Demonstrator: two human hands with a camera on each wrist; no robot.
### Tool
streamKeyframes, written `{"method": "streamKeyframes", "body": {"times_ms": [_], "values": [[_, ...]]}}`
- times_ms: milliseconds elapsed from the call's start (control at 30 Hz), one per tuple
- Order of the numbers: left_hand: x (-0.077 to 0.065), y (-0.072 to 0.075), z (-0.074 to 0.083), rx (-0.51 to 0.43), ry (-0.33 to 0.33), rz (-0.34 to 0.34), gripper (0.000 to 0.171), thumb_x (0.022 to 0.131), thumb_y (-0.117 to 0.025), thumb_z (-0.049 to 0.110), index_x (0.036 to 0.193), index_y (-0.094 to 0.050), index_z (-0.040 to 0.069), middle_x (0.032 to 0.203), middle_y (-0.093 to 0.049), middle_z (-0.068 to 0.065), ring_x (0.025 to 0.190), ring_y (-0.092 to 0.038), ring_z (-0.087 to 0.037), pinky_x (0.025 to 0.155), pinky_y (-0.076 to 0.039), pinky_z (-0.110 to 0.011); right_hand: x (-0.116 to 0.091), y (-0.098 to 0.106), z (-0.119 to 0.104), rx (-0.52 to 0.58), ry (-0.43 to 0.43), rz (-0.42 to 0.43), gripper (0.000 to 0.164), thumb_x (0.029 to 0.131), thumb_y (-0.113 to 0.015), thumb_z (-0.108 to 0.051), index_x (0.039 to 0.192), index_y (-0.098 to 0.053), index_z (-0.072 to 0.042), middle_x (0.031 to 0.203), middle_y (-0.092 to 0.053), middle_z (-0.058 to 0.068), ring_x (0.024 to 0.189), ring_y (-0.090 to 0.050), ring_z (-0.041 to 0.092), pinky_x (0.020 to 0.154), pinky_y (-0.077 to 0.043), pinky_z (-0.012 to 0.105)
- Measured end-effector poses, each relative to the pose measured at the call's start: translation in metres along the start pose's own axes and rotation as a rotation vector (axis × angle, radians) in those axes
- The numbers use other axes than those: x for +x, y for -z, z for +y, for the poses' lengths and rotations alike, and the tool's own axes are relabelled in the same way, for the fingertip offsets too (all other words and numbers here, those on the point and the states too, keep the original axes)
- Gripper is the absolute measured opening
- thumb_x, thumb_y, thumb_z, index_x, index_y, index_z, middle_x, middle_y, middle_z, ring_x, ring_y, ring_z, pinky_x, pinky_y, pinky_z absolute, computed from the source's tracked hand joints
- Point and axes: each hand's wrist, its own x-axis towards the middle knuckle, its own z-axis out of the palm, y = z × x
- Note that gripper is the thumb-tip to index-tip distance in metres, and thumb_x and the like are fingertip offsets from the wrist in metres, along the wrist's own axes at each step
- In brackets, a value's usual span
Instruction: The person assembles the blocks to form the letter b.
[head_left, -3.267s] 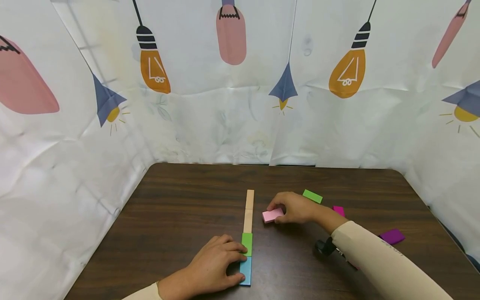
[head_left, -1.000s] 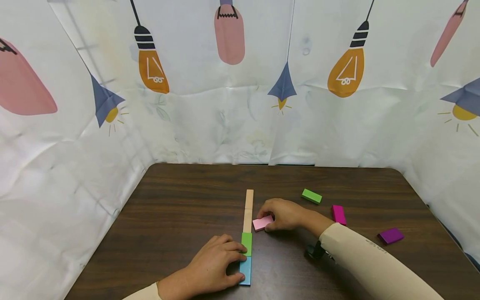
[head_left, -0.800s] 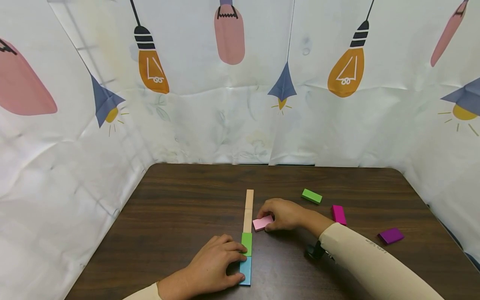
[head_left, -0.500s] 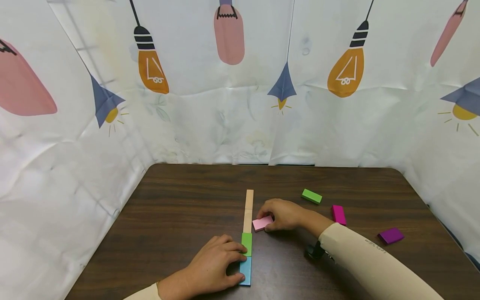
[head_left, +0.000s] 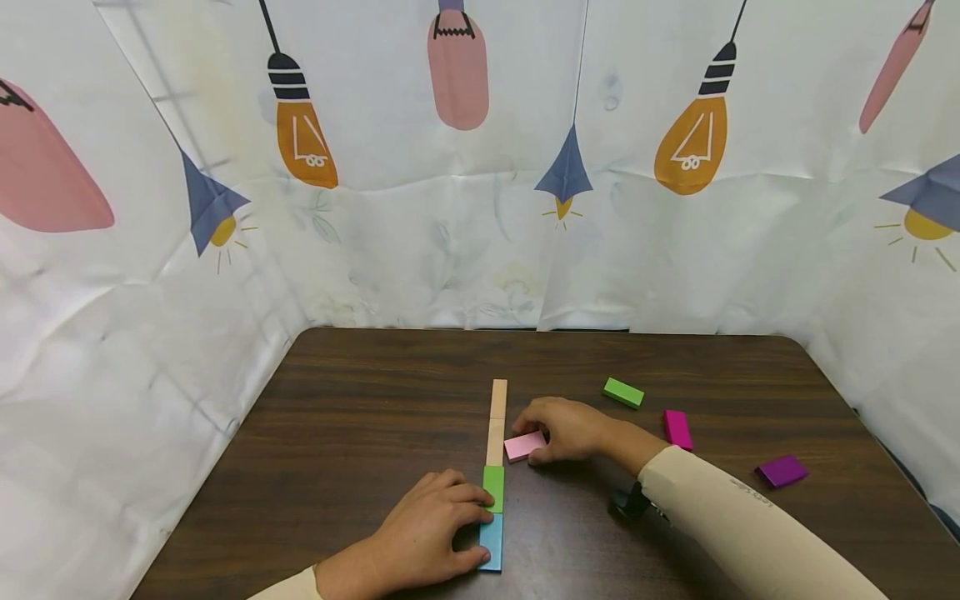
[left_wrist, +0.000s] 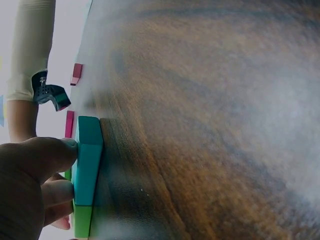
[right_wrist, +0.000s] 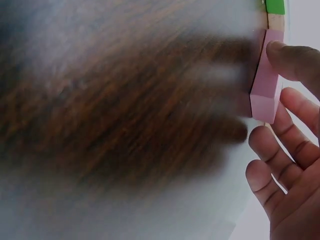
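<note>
A straight row on the table joins a blue block (head_left: 492,550), a green block (head_left: 494,482) and two pale wooden blocks (head_left: 498,400), running away from me. My left hand (head_left: 427,529) lies at the near end from the left, its thumb on the blue block and fingertips on the blue and green ones. Between thumb and fingers, my right hand (head_left: 566,429) pinches a pink block (head_left: 521,447) just right of the row, slightly turned to it. The right wrist view shows the thumb on one long side of that pink block (right_wrist: 266,75), with other fingers loosely bent beside it.
On the right of the brown table (head_left: 360,417) lie a loose green block (head_left: 624,392), a magenta block (head_left: 677,430) and a purple block (head_left: 782,472). A white printed curtain (head_left: 420,250) surrounds the table's far side and both flanks.
Over the earlier frames my right hand slid the pink block left and slightly nearer, towards the row; in the last second it has hardly moved. The left hand stays where it was.
</note>
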Motion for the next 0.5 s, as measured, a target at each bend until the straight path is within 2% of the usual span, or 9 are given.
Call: {"method": "streamKeyframes", "body": {"times_ms": [300, 500], "values": [[0.000, 0.001, 0.001, -0.008, 0.015, -0.022, 0.033, 0.083, -0.082, 0.045, 0.106, -0.080, 0.023, 0.120, -0.067, 0.015, 0.104, -0.055, -0.008, 0.086, -0.047, -0.033, -0.015, 0.015, 0.005, -0.011, -0.071, 0.044, 0.044, 0.087, -0.081, -0.035, 0.127, -0.069, -0.023, 0.119, -0.064, -0.012, 0.110, -0.059, 0.010, 0.097, -0.050, 0.039], [0.001, 0.003, 0.001, 0.000, 0.012, -0.027, 0.033, 0.082, -0.082, 0.046, 0.106, -0.080, 0.023, 0.119, -0.068, 0.015, 0.103, -0.055, -0.008, 0.085, -0.046, -0.032, -0.028, 0.027, 0.013, -0.007, -0.057, 0.102, 0.044, 0.088, -0.082, -0.029, 0.128, -0.069, -0.016, 0.120, -0.066, -0.004, 0.112, -0.061, 0.019, 0.097, -0.050, 0.044]]}}
